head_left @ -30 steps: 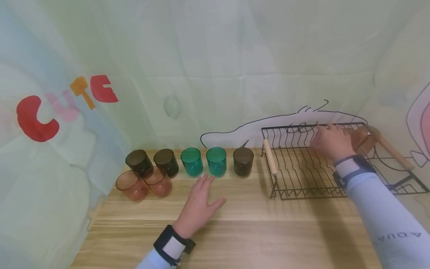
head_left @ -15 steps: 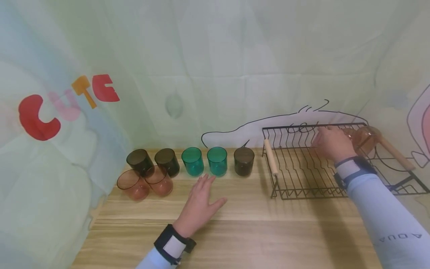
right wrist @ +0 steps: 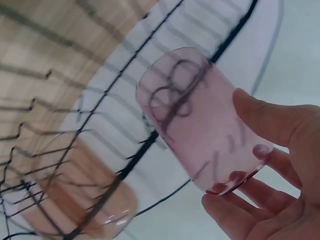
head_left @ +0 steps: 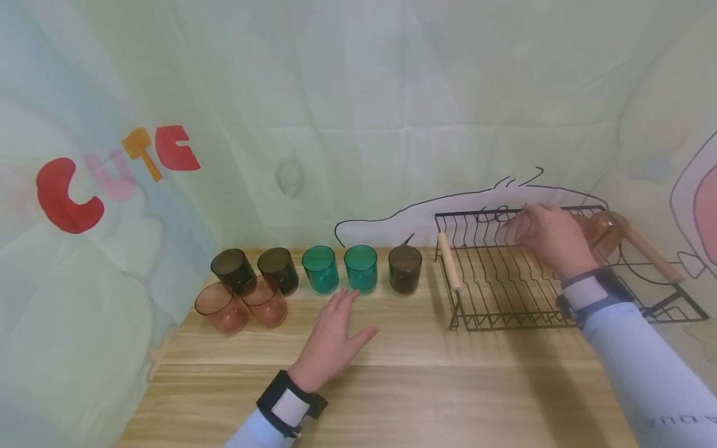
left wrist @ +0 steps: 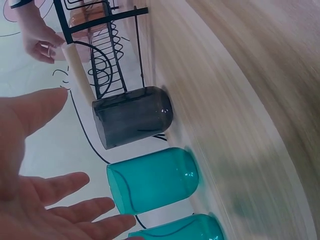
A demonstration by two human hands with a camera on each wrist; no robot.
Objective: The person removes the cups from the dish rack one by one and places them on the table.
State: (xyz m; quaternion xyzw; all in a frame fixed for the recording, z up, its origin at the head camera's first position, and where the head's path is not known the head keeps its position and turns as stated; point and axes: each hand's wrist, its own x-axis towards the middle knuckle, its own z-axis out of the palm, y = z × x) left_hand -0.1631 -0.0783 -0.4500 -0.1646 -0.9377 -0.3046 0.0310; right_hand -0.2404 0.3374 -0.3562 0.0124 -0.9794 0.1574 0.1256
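My right hand (head_left: 551,239) grips a see-through pink cup (right wrist: 190,120) by its base end, thumb on one side and fingertips on the other. The cup is tilted and overlaps the back rail of the black wire dish rack (head_left: 476,213) in the head view. My left hand (head_left: 333,339) has its fingers spread, close in front of two green cups (head_left: 361,270). To their right stands a dark grey-brown cup (head_left: 405,270), also seen in the left wrist view beyond the thumb.
An amber-pink cup (right wrist: 82,192) sits at the right end of the rack. Two dark cups (head_left: 278,272) and two pink cups (head_left: 221,309) stand at the left of the wooden table (head_left: 414,398). The rack has wooden handles (head_left: 450,261). A printed cloth (head_left: 358,93) hangs behind.
My right hand has shifted a little left and brought the pink cup into clearer view at the rack's back. The left hand stays nearly still.
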